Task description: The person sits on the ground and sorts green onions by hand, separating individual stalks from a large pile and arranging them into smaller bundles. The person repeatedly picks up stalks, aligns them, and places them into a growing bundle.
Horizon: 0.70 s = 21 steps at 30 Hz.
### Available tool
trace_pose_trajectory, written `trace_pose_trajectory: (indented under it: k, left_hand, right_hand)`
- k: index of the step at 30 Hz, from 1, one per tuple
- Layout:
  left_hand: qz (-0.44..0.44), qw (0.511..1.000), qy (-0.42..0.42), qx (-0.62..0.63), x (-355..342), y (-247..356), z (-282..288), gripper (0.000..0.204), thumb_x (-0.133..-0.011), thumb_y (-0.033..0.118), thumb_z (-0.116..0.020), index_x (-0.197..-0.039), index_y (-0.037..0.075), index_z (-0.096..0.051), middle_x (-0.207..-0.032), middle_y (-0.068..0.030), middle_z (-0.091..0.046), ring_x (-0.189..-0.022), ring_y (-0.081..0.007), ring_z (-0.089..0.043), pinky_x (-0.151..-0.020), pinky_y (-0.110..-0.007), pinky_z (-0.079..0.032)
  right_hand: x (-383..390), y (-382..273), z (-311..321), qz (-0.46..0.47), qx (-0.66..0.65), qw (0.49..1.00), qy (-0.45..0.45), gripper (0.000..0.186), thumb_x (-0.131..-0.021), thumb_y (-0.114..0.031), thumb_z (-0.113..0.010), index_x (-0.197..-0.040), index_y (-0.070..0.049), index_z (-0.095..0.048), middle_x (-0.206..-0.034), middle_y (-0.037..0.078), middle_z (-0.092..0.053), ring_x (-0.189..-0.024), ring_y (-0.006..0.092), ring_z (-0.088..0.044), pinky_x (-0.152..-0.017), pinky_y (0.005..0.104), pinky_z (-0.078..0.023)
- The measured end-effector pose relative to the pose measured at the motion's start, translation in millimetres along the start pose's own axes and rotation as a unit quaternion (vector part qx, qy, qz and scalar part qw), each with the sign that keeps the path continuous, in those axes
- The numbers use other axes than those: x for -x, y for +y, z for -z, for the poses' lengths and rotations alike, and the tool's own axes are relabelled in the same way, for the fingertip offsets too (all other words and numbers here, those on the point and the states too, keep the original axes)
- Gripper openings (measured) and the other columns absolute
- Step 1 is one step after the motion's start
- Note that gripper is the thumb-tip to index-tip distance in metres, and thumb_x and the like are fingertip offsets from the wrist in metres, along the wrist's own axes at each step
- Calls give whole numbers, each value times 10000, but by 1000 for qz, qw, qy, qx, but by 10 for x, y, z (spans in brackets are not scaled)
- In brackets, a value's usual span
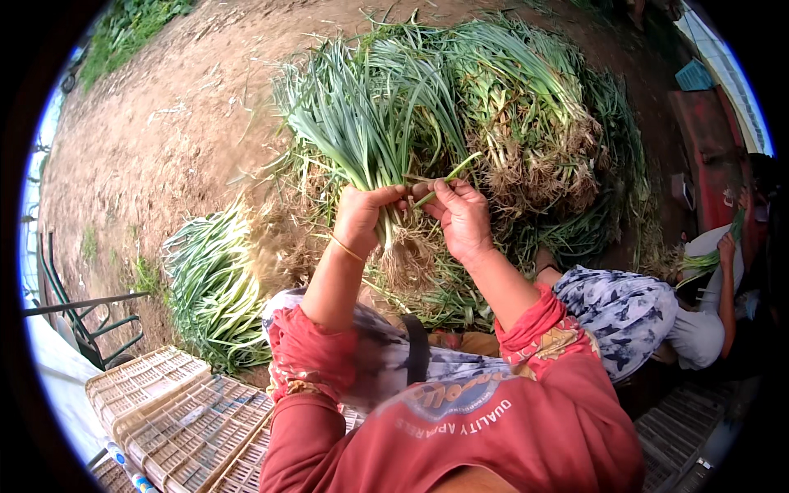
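My left hand [363, 215] is closed around the stems of a bunch of spring onions [352, 138]. Their long green leaves fan out away from me, and the pale hairy roots [401, 259] hang below the fist. Close beside it, my right hand [463, 220] pinches a single thin green leaf [462, 167] between thumb and fingers. The fingertips of both hands nearly meet at the bunch's edge. Beyond them lies a large heap of untrimmed spring onions [526, 107], its tangled brown roots turned toward me.
To my left, a pile of spring onions [215, 283] rests on the bare soil [156, 140]. Woven crates [193, 419] stand at the lower left near a dark metal frame [78, 316]. At the right, another person's hand [726, 246] is beside some greens [699, 263]. A blue basket [694, 76] sits farther back.
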<state>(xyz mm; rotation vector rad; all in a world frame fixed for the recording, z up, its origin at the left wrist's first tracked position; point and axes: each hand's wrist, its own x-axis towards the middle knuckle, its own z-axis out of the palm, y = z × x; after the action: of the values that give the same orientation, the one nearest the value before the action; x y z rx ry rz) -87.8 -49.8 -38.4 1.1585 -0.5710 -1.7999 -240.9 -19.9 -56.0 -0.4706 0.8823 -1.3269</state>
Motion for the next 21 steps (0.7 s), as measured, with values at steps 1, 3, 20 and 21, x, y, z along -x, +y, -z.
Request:
trace_pose_trajectory:
  k: [1, 3, 20, 21]
  left_hand:
    - [0, 1000, -5, 27, -32, 64, 68, 125, -749, -50, -598, -873, -42, -582, -724, -93, -612, -560, -148, -585, -510, -244, -500]
    - [16, 998, 8, 60, -84, 142, 128, 130, -753, -29, -606, -879, -43, -575, -726, -96, -613, -571, -144, -592, -516, -236, -514]
    - [-66, 990, 33, 121, -169, 226, 277, 129, -753, -15, -626, -861, -75, -588, -780, -131, -632, -598, -162, -599, -579, -249, -528]
    - [-48, 991, 36, 119, -159, 188, 294, 130, -751, -11, -631, -859, -68, -586, -781, -133, -633, -602, -166, -601, -571, -260, -527]
  right_hand:
    - [23, 16, 8, 5, -95, 994, -45, 118, -883, -118, -517, -876, -24, -587, -870, 124, -634, -861, 231, -609, -825, 369, -479]
    - [171, -53, 102, -12, -117, 991, -69, 155, -893, -186, -514, -904, -47, -582, -943, 118, -621, -962, 268, -591, -882, 416, -450]
    - [975, -725, 1388, 120, 706, 693, 82, 388, -790, -9, -550, -1166, 42, -467, -1188, 163, -506, -1112, 192, -483, -918, 269, -388]
    - [860, -678, 1169, 101, 642, 760, 5, 454, -823, -52, -557, -1242, 39, -410, -1296, 184, -420, -1222, 196, -385, -960, 294, -359]
